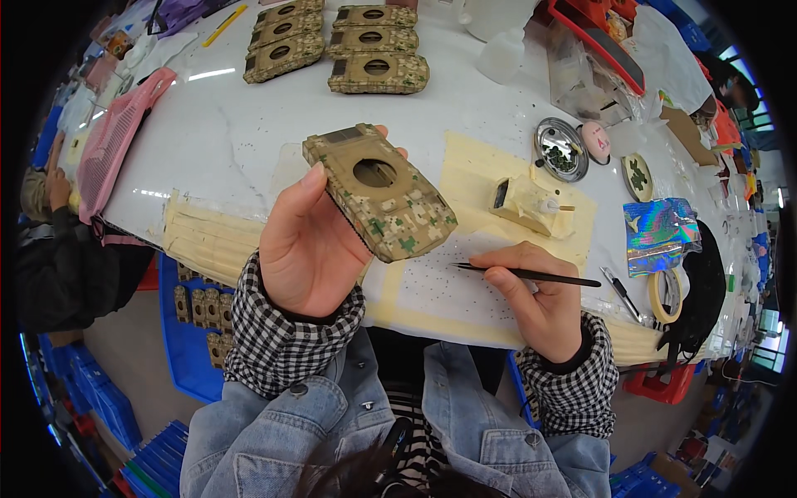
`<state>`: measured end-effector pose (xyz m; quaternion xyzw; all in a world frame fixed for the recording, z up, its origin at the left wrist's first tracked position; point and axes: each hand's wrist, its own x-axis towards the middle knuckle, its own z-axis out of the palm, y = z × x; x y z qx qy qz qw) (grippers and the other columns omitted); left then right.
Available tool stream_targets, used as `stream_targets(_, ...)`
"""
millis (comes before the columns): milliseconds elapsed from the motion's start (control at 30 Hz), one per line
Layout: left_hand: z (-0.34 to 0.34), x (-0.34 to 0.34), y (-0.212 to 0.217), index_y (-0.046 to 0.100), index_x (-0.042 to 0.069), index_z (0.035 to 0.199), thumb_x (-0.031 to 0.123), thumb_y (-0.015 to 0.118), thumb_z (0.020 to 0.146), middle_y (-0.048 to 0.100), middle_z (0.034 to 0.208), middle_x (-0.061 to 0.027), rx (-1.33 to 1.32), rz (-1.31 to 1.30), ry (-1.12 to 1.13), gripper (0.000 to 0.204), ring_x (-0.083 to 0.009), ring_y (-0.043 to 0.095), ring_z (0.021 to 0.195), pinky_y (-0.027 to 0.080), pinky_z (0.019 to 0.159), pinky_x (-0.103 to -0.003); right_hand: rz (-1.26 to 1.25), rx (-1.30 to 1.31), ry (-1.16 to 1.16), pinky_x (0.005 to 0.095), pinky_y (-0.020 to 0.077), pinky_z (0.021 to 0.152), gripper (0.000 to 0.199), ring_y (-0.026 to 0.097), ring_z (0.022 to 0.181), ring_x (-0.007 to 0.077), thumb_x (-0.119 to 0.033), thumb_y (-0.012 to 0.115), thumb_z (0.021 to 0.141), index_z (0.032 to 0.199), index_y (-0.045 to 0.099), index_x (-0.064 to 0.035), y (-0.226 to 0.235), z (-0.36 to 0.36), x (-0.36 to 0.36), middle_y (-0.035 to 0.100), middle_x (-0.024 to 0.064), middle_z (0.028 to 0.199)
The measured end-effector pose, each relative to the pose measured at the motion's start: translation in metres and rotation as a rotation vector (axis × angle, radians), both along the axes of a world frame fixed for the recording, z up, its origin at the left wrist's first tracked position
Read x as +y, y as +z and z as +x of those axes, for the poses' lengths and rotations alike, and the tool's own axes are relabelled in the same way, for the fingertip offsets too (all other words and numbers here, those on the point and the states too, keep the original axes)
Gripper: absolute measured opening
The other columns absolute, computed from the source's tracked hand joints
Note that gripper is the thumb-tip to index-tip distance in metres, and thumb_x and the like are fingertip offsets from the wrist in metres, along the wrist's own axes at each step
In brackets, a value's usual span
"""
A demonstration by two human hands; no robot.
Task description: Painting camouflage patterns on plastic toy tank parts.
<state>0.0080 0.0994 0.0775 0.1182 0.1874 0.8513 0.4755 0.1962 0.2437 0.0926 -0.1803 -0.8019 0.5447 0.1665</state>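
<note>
Spreading wide, the desk has a hull above its near side; the left hand clasps it between fingers, seemingly tilting its top into view; the right hand pinches tweezers, probably for control.

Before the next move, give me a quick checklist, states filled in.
1. Camouflage-patterned shell held in left hand: ok.
2. Black pointed tool held in right hand: ok.
3. Tool tip apart from the shell: ok, a gap shows.
4. Piece caught in the tip: cannot tell, too small.
5. Shell's round opening uncovered: ok.
6. Green pieces available in the round metal dish: ok.
</note>
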Motion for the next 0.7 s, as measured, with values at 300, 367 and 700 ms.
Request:
stream_targets(300, 0.0006, 0.0006, 0.0008, 0.023, -0.002, 0.144, 0.027, 0.038, 0.098, 0.023, 0.150, -0.0194, -0.005, -0.011, 0.006, 0.056, -0.0340, 0.034, 0.134, 0.035, 0.109, -0.050, 0.004, -0.005, 0.008, 0.0288, 0.0478, 0.071, 0.013, 0.061, 0.077, 0.0198, -0.006, 0.067, 0.085, 0.095, 0.069, 0.0033, 0.0003, -0.0005, 0.0008, 0.069, 0.0122, 0.086)
stream_targets(367, 0.0007, -0.0002, -0.0005, 0.023, -0.002, 0.144, 0.027, 0.038, 0.098, 0.023, 0.150, -0.0193, -0.020, 0.011, -0.005, 0.056, -0.0340, 0.034, 0.134, 0.034, 0.109, -0.050, 0.004, -0.001, 0.005, 0.0288, 0.0478, 0.071, 0.013, 0.061, 0.077, 0.0199, -0.006, 0.067, 0.085, 0.095, 0.069, 0.0033, 0.0001, -0.0006, 0.0008, 0.069, 0.0122, 0.086)
stream_targets(700, 0.0000, 0.0000, -0.0004, 0.024, -0.002, 0.143, 0.026, 0.038, 0.098, 0.024, 0.149, -0.0193, -0.010, 0.008, -0.002, 0.055, -0.0338, 0.033, 0.134, 0.034, 0.109, -0.050, -0.008, -0.006, 0.011, 0.0289, 0.0481, 0.071, 0.014, 0.061, 0.077, 0.0201, -0.006, 0.067, 0.085, 0.095, 0.069, 0.0031, 0.0008, -0.0005, 0.0007, 0.069, 0.0125, 0.086)
